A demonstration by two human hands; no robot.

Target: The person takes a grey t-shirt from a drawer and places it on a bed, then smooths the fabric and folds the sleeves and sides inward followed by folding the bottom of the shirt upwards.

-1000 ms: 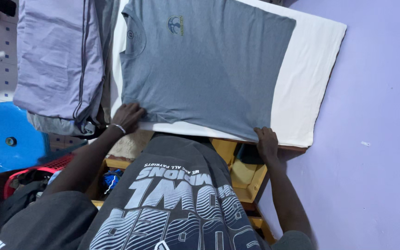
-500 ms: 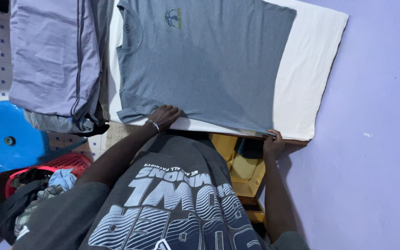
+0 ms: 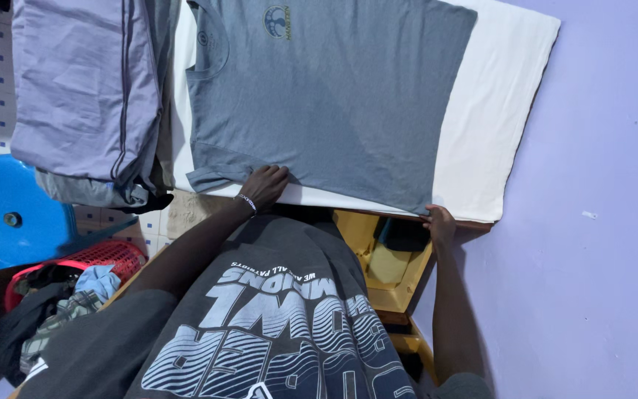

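A grey T-shirt (image 3: pixel 334 96) with a small round chest emblem lies flat on a white cloth (image 3: pixel 492 118) that covers a table. My left hand (image 3: pixel 263 185), with a thin bracelet on the wrist, has its fingers on the shirt's near side edge, just beside the sleeve. My right hand (image 3: pixel 441 220) sits at the table's near edge, right next to the shirt's hem corner. Its fingers curl over the edge, and I cannot tell whether they still hold fabric.
Folded lilac and grey garments (image 3: pixel 83 89) are stacked at the left of the table. A blue plastic chair (image 3: pixel 9 222) and a red basket of clothes (image 3: pixel 105 258) stand lower left. A yellow wooden frame (image 3: pixel 389 266) shows under the table, with a lilac wall (image 3: pixel 599 222) on the right.
My left hand slid right along the shirt's near edge, from the sleeve corner toward the body. My right hand dropped from on top of the hem to the table edge.
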